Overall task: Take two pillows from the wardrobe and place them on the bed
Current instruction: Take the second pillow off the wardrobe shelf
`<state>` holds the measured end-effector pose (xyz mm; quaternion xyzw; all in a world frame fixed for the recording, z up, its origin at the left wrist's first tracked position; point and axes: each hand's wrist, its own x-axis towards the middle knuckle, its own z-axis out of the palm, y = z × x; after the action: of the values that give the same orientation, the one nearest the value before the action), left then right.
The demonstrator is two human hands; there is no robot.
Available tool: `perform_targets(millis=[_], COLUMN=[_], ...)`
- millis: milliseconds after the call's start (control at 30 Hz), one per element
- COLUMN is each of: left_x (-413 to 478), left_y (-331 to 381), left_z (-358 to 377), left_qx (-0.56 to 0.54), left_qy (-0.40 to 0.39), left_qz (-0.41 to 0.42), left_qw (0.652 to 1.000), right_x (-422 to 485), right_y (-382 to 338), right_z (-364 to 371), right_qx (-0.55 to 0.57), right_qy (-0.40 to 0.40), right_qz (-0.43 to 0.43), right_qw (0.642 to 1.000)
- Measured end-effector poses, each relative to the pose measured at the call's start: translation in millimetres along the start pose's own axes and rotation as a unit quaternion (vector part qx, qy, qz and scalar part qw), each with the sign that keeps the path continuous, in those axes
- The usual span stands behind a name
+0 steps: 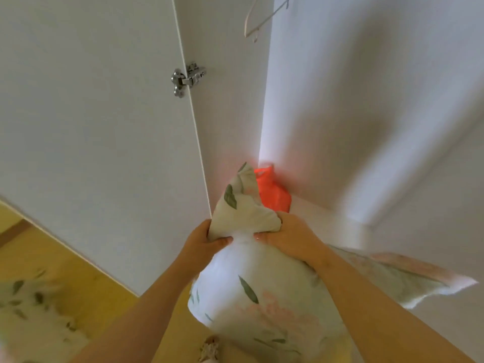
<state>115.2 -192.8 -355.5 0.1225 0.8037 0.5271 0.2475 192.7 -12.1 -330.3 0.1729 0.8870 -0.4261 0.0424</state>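
Both hands were clamped on one pillow (264, 305), a white one printed with green leaves and faint pink blooms. The left hand (203, 243) pinched it from the left and the right hand (289, 235) from the right, fingers curled tight into the fabric so that the cover bunched into a narrow neck between them. Above that neck a corner of the pillow stood up in a peak, while its bulk hung below the hands, in front of the wardrobe (340, 127) opening.

The wardrobe was white inside, and its door (91, 127) stood open on the left, carried on a metal hinge (187, 78). In the back corner of the wardrobe floor sat an orange plastic bag (273, 191), just behind the raised pillow corner; what it contained could not be told. A pale hanger (258, 20) hung near the top.

At lower left, on the yellow floor (78, 271), lay a blurred mass of similar leaf-printed fabric (34, 310); whether it was another pillow could not be told.
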Motion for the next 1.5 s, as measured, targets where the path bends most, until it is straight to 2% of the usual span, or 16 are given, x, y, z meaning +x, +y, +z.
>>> perform_targets(millis=[167, 367, 433, 500, 600, 733, 800, 933, 1000, 1267, 1500], left_x=[-25.7, -39.6, -45.8, -52.8, -58.9, -47.4, -38.2, -20.3, -13.3, -11.2, -31.3], left_y=[-41.7, -72.8, -82.3, -90.3, -99.6, -110.5, -113.5, -108.2, -105.6, -109.0, -87.6], left_z=[-5.3, -48.2, -68.0, -88.3, -117.1, -156.6, -175.9, -201.7, -207.5, -207.3, -170.5], left_qx=[0.026, 0.053, 0.028, 0.02, 0.014, -0.028, -0.049, -0.089, -0.102, -0.068, -0.05], left_qy=[0.049, 0.095, 0.145, 0.226, 0.345, 0.427, 0.4, 0.295, 0.262, 0.285, 0.28], left_qz=[-0.083, -0.16, -0.188, -0.211, -0.209, -0.195, -0.161, -0.08, -0.06, -0.106, -0.126], left_qw=[0.995, 0.981, 0.971, 0.951, 0.915, 0.882, 0.901, 0.948, 0.958, 0.95, 0.95], right_x=[5.1, 15.8, 22.8, 29.8, 40.1, 51.8, 56.2, 63.4, 65.1, 58.4, 36.3], right_y=[-0.1, -15.9, -24.6, -34.3, -49.0, -68.9, -76.4, -82.0, -81.9, -73.5, -51.4], right_z=[47.3, 98.6, 113.3, 125.3, 143.4, 169.1, 177.8, 190.5, 194.7, 201.0, 178.9], right_qx=[-0.048, -0.042, -0.041, -0.048, -0.067, -0.098, -0.098, -0.079, -0.077, -0.06, -0.044], right_qy=[-0.084, -0.13, -0.142, -0.149, -0.16, -0.171, -0.172, -0.17, -0.159, -0.126, -0.09], right_qz=[0.005, 0.013, 0.016, 0.02, 0.017, 0.007, 0.009, 0.019, 0.02, 0.056, 0.093], right_qw=[0.995, 0.991, 0.989, 0.987, 0.985, 0.98, 0.98, 0.982, 0.984, 0.989, 0.991])
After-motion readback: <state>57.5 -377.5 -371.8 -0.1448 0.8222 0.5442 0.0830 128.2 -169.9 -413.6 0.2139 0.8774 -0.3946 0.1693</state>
